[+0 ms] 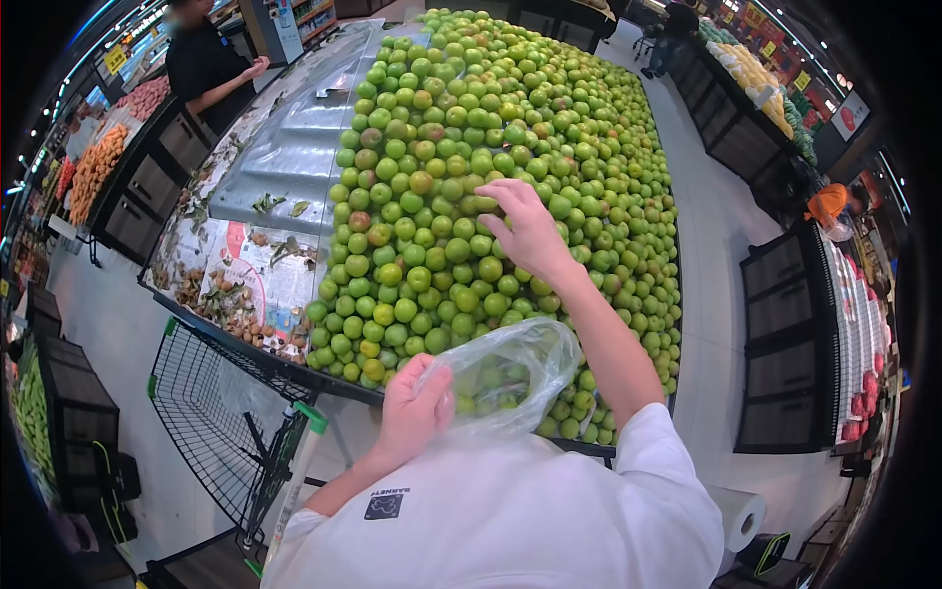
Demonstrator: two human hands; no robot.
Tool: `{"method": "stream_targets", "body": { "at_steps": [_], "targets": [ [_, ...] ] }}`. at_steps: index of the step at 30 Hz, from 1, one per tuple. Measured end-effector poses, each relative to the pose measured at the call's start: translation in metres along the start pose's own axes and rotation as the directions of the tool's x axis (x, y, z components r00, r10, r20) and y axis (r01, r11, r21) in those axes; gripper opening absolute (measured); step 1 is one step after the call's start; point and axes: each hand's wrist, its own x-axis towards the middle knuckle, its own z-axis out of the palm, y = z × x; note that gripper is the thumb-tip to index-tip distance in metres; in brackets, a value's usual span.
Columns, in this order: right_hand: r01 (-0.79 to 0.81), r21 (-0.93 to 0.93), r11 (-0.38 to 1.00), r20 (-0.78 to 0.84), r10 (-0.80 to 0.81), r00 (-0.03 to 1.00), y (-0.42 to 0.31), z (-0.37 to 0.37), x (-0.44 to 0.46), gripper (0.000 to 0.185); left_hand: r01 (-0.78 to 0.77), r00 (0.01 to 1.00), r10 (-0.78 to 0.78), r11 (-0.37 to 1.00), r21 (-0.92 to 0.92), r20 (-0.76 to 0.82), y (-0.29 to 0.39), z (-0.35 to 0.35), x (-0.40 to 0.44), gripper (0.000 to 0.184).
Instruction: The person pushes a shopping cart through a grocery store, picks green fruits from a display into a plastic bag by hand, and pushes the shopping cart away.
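A big heap of round green fruit (432, 177), some with a reddish-brown blush, fills the display stand; it looks like green plums or jujubes, but I cannot tell which. My right hand (525, 231) reaches over the middle of the heap, fingers apart and slightly curved, with no fruit visible in it. Closer to my body, my left hand (410, 401) grips the rim of a clear plastic bag (549, 358) between thumb and fingers. The bag's mouth gapes toward the heap. Green fruit shows through the thin plastic, so I cannot tell whether any lies inside.
Left of the fruit lie grey plastic sheeting (285, 157) and scattered dry leaves. A wire shopping cart (211, 412) stands at the front left. A person in dark clothing (206, 64) is at the far left corner. A plastic bag roll (746, 515) sits at lower right.
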Motion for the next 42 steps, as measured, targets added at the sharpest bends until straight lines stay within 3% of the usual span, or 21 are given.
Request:
{"method": "stream_targets", "body": {
  "at_steps": [1,3,5,7,8,10,11,13,14,16,23,29,33,35,37,41,42],
  "targets": [
    [-0.111,0.272,0.956,-0.036,0.125,0.991,-0.021,-0.024,-0.004,0.034,-0.003,1.000,0.003,1.000,0.003,-0.013,0.000,0.001,0.001,0.015],
    [-0.123,0.425,0.897,-0.058,0.163,0.985,-0.071,-0.074,-0.023,0.024,-0.009,1.000,0.009,1.000,-0.014,-0.010,-0.001,0.000,0.003,0.015],
    [0.003,0.519,0.855,0.049,-0.033,0.998,-0.103,-0.098,-0.056,0.018,-0.010,1.000,0.010,1.000,-0.027,-0.004,-0.002,0.001,0.004,0.015],
    [-0.061,0.504,0.862,0.314,-0.117,0.942,-0.132,-0.098,-0.084,0.011,-0.042,0.999,0.042,0.999,-0.016,0.019,-0.002,0.003,0.005,0.014],
    [-0.070,0.500,0.863,0.311,-0.103,0.945,-0.136,-0.086,-0.092,0.011,-0.032,0.999,0.032,0.999,-0.011,0.028,-0.001,0.004,0.004,0.014],
    [-0.283,0.109,0.953,0.732,0.115,0.671,-0.136,-0.057,-0.107,0.018,-0.024,0.992,0.026,0.999,-0.023,0.123,0.001,0.008,0.000,0.011],
    [-0.292,0.105,0.951,0.729,0.126,0.673,-0.140,-0.054,-0.110,0.018,-0.017,0.991,0.019,1.000,-0.018,0.131,0.002,0.010,0.000,0.011],
    [-0.647,0.088,0.757,0.870,0.258,0.421,-0.146,-0.050,-0.111,0.028,-0.078,0.967,0.055,0.993,0.083,0.249,0.002,0.016,-0.001,0.007],
    [-0.700,0.102,0.706,0.879,0.265,0.396,-0.147,-0.042,-0.118,0.028,-0.078,0.966,0.053,0.993,0.089,0.252,0.003,0.018,-0.002,0.007],
    [-0.686,0.158,0.710,0.859,0.244,0.450,-0.145,-0.022,-0.134,0.028,-0.112,0.942,0.065,0.986,0.126,0.329,0.006,0.021,-0.003,0.006],
    [-0.605,0.251,0.756,0.819,0.167,0.549,-0.137,0.020,-0.159,0.031,-0.032,0.933,-0.002,0.996,0.088,0.359,0.005,0.023,-0.009,0.004],
    [-0.579,0.290,0.762,0.807,0.131,0.576,-0.134,0.029,-0.165,0.032,-0.097,0.941,0.078,0.994,0.043,0.329,-0.001,0.020,-0.008,0.005],
    [-0.554,0.298,0.777,0.800,0.113,0.589,-0.129,0.031,-0.168,0.034,-0.092,0.970,0.085,0.995,0.021,0.228,-0.002,0.016,-0.006,0.007],
    [-0.533,0.297,0.792,0.795,0.104,0.597,-0.131,0.010,-0.154,0.034,-0.130,0.976,0.125,0.991,0.018,0.180,-0.001,0.014,-0.005,0.007],
    [-0.403,0.242,0.882,0.808,0.047,0.587,-0.135,-0.049,-0.116,0.036,-0.118,0.991,0.117,0.993,0.000,0.064,0.007,0.013,-0.005,0.008],
    [-0.471,0.551,0.689,0.763,-0.187,0.619,-0.097,-0.109,-0.083,0.034,-0.081,0.997,0.081,0.996,-0.034,0.006,0.008,0.008,-0.003,0.011],
    [-0.408,0.636,0.655,0.650,-0.171,0.740,-0.080,-0.111,-0.083,0.033,-0.077,0.997,0.076,0.996,-0.038,-0.005,0.007,0.007,-0.003,0.011]
  ]
}}
